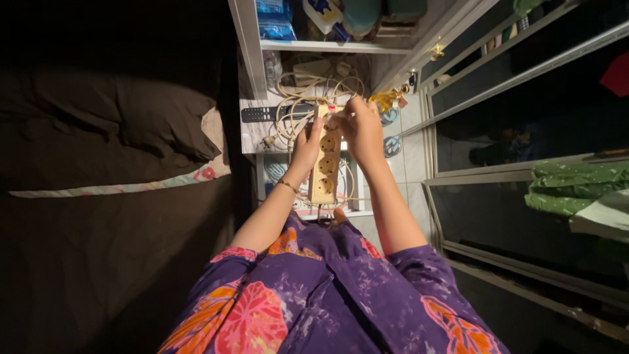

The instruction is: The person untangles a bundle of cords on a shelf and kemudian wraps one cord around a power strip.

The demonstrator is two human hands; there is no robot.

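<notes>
Two hands hold a cream power strip (325, 167) at frame centre, its long axis running top to bottom: the left hand (306, 147) grips its side, the right hand (360, 128) pinches its upper end above tangled cables (295, 98).

A cream plastic power strip (325, 164), smooth and faintly glossy, is catching the light between bare hands. Pale rubbery cables (308, 92) are lying coiled beside a matt black plastic remote (272, 114) on a white laminate shelf (252, 134). A soft purple printed cloth garment (327, 295) is draping below. A matt dark fabric pillow (131, 115) is resting nearby, while dark glossy glass doors (524, 124) are sitting in pale metal frames.
</notes>
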